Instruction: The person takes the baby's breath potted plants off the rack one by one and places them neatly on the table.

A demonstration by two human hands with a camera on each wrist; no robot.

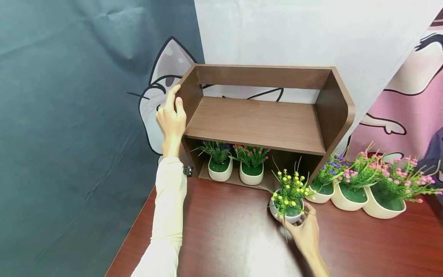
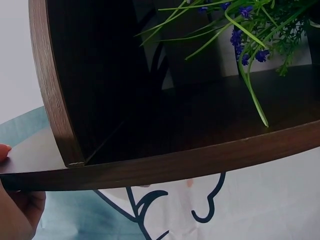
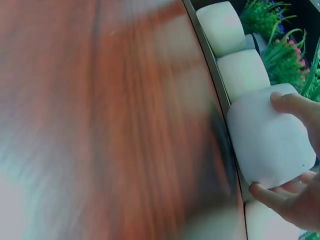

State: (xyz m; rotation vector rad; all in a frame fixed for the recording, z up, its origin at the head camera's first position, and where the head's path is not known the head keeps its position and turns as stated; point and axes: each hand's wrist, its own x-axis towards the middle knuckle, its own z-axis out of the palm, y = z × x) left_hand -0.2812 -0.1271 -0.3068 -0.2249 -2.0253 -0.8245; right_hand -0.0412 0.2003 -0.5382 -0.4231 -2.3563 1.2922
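No readable text, label, brand, number or sign is showing anywhere, from the upper left to the lower right of the frame.

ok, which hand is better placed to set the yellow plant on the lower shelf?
Right, I'd say: the right hand holds the yellow plant close to the lower shelf. The left hand grips the left panel, away from the plant.

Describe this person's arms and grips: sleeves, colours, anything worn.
A long, creased, pale cream sleeve ends near the left wrist, with a small black device beside it. The left grip and right grip are gloveless. No sleeve shows on the right forearm.
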